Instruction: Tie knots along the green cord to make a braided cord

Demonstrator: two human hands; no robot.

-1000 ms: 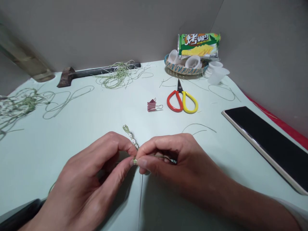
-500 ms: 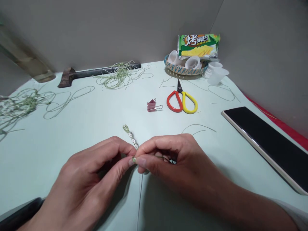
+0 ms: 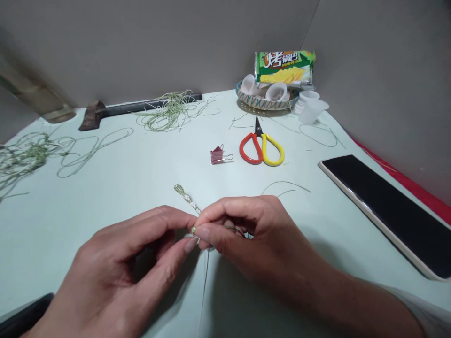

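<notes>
A short knotted cord piece [image 3: 186, 198] of pale green and white strands lies on the table, and its near end runs in between my hands. My right hand [image 3: 255, 239] pinches that end with thumb and fingers, and a thin dark cord [image 3: 205, 286] hangs from there toward me. My left hand [image 3: 123, 265] sits just beside it, with thumb and forefinger slightly apart around the end. The fingers hide part of the knotting.
Red-and-yellow scissors [image 3: 261, 149] and a pink binder clip [image 3: 218, 155] lie ahead. Loose green cord bundles [image 3: 165, 112] spread across the back and left. A black tablet [image 3: 378, 211] lies to the right. A woven basket [image 3: 268, 101] holds white cups behind a cracker packet [image 3: 284, 67].
My left hand has eased back to the left, its thumb parting a little from the cord end. The whole scene has shifted slightly left in view.
</notes>
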